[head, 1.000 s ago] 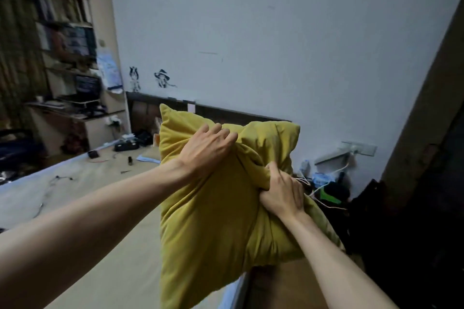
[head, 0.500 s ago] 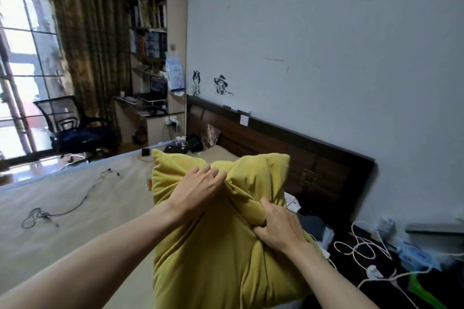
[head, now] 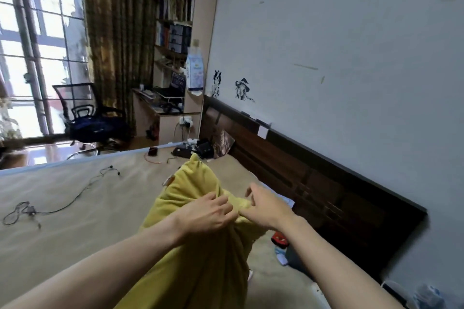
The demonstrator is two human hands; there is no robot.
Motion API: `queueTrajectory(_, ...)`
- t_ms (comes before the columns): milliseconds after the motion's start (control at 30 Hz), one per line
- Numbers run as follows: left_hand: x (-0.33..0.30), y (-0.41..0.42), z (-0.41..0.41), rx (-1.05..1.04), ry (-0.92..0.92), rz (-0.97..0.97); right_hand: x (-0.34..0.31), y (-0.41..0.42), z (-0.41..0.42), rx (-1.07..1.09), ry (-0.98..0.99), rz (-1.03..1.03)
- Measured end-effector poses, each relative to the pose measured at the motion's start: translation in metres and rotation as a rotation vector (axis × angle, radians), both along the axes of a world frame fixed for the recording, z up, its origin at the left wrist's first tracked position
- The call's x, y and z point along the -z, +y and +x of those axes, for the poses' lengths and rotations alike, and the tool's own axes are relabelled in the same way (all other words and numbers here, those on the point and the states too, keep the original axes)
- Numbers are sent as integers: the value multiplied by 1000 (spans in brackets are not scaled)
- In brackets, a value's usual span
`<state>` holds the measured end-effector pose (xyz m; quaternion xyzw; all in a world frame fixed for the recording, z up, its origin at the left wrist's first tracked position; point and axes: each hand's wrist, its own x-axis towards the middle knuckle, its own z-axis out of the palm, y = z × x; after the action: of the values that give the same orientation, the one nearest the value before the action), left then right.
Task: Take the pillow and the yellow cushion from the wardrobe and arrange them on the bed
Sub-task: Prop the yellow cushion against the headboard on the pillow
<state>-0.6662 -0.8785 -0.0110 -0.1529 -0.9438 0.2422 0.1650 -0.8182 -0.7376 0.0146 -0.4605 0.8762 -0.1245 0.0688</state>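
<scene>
The yellow cushion (head: 198, 241) hangs lengthwise over the beige bed (head: 75, 211), its far corner pointing toward the headboard end. My left hand (head: 208, 216) pinches a bunched fold near the cushion's upper edge. My right hand (head: 266, 207) touches the same fold from the right, thumb on the fabric and fingers partly spread. No pillow is in view, and the wardrobe is out of frame.
A dark wooden headboard (head: 313, 180) runs along the wall to the right. Black cables (head: 62, 203), a phone (head: 152, 151) and dark gadgets (head: 193, 149) lie on the bed. Small items, one red (head: 280, 239), sit by the headboard. A desk, bookshelf and office chair (head: 85, 118) stand beyond.
The view has swung left over the bed. The cushion has come down and turned lengthwise toward the mattress. My right hand has loosened from a full grip to a light touch.
</scene>
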Motion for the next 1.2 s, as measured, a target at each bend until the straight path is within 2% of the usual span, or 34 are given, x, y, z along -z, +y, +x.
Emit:
queueTrajectory(67, 4, -14, -14, 22, 18, -1, -13, -27, -22, -53, -49, -48)
queueTrajectory(200, 8, -36, -36, 14, 98, 28, -8, -68, -59, -62, -435, 25)
queueTrajectory(267, 8, -45, -47, -7, 148, 50, 8, -82, -76, -93, -497, 73)
queueTrajectory(400, 4, -60, -82, -132, 201, 73, 38, -108, -118, -115, -500, 116)
queueTrajectory(533, 21, -63, -135, -241, 181, 146, 71, -122, -161, -318, -660, 138)
queueTrajectory(600, 31, -66, -168, -285, 142, 169, 92, -122, -192, -275, -789, 38)
queueTrajectory(667, 40, -68, -203, -331, 117, 214, 113, -124, -233, -124, -847, -41)
queueTrajectory(767, 51, -78, -254, -418, 158, 267, 113, -135, -295, -52, -848, -207)
queueTrajectory(933, 75, -107, -323, -615, 160, 292, 96, -170, -384, -56, -691, -403)
queueTrajectory(1067, 98, -122, -372, -888, 355, 660, 102, -201, -430, -20, -611, -480)
queueTrajectory(1200, 135, -145, -421, -954, 228, 981, 103, -230, -477, 80, -533, -519)
